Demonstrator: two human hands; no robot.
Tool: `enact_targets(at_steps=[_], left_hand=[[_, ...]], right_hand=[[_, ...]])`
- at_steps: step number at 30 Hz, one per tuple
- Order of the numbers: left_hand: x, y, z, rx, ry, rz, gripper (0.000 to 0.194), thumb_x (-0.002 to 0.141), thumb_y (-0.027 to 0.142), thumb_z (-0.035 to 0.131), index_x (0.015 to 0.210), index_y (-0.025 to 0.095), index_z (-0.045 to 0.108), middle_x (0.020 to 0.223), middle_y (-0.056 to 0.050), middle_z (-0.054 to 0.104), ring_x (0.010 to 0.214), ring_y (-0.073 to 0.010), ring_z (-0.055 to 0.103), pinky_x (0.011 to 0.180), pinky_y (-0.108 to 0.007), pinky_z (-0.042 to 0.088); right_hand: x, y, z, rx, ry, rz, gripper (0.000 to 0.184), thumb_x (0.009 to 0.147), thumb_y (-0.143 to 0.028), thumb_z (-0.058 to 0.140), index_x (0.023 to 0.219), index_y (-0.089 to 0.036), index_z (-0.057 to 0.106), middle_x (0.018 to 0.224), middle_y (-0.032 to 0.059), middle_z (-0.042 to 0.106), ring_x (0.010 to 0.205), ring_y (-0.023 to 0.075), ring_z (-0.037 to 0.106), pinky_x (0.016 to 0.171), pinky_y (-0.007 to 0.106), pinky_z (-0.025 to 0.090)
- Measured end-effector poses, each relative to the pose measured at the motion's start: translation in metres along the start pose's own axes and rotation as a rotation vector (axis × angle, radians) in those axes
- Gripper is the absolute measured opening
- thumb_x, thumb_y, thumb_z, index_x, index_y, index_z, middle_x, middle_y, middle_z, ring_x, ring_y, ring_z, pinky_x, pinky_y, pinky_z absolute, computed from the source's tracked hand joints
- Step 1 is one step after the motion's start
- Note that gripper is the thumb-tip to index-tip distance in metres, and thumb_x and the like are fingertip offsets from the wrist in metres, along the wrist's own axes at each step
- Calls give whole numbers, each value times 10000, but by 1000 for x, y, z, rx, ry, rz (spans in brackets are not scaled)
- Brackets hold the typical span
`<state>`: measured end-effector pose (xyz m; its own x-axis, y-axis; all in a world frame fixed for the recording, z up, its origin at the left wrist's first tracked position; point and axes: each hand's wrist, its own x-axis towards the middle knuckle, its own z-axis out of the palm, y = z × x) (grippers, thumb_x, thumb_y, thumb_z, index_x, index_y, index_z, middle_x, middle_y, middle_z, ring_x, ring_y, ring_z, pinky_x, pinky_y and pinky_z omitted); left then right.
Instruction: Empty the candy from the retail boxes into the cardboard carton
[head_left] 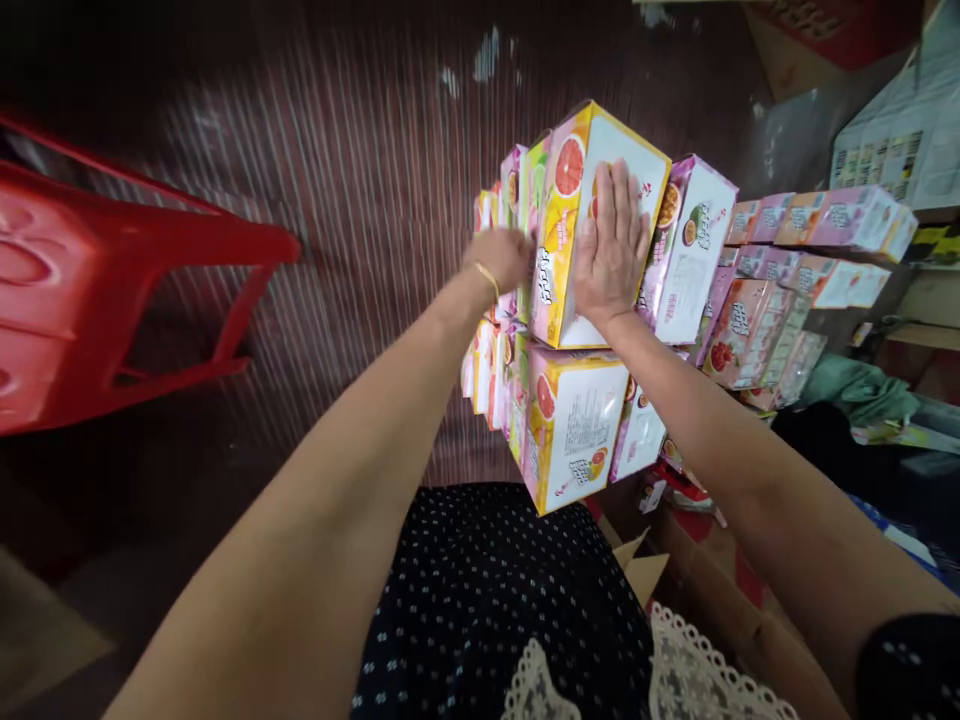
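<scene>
The upper grapefruit-printed carton [564, 225] sat toward two o'clock, the right hand [615, 255] spread flat on its white face; the left hand [501, 260] curled at its nine-o'clock side, whether its fingers gripped anything unclear

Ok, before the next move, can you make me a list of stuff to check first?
1. Right hand flat on the far grapefruit box: ok.
2. Left hand gripping something: cannot tell, the hold is hidden.
3. Near grapefruit box free of both hands: ok.
4. Red stool apart from both grapefruit boxes: ok.
5. Far grapefruit box full inside: cannot tell.
</scene>
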<state>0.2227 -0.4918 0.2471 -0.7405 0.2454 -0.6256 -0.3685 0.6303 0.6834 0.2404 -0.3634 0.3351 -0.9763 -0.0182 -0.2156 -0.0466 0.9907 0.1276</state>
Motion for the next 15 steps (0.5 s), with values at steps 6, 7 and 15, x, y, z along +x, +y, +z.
enact_targets(at_steps=[6, 7, 15], left_hand=[[-89, -55, -1, 41, -131, -138, 304, 958, 235, 614, 671, 137, 597, 580, 21, 400, 838, -252, 708, 916, -409, 539], [-82, -60, -13, 41, -55, -152, 295, 992, 257, 585, 739, 118, 645, 610, 6, 469, 847, -241, 707, 911, -388, 536], [54, -47, -15, 72, 2, -22, 480, 1105, 277, 384, 1311, -44, 676, 1366, -235, 669, 1360, -306, 584, 1188, -424, 414]], right_hand=[[-2, -1, 3, 52, 53, 2, 691, 1084, -344, 54, 1700, -143, 292, 1758, 113, 253, 1661, 281, 180, 1336, 615, 168], [-2, 0, 4, 52, 65, -10, 690, 1084, -350, 47, 1707, -158, 276, 1754, 114, 262, 1664, 285, 168, 1333, 624, 168], [9, 7, 9, 49, 203, -97, 754, 1053, -424, 19, 1676, -112, 306, 1751, 117, 250, 1668, 222, 139, 1349, 514, 174]])
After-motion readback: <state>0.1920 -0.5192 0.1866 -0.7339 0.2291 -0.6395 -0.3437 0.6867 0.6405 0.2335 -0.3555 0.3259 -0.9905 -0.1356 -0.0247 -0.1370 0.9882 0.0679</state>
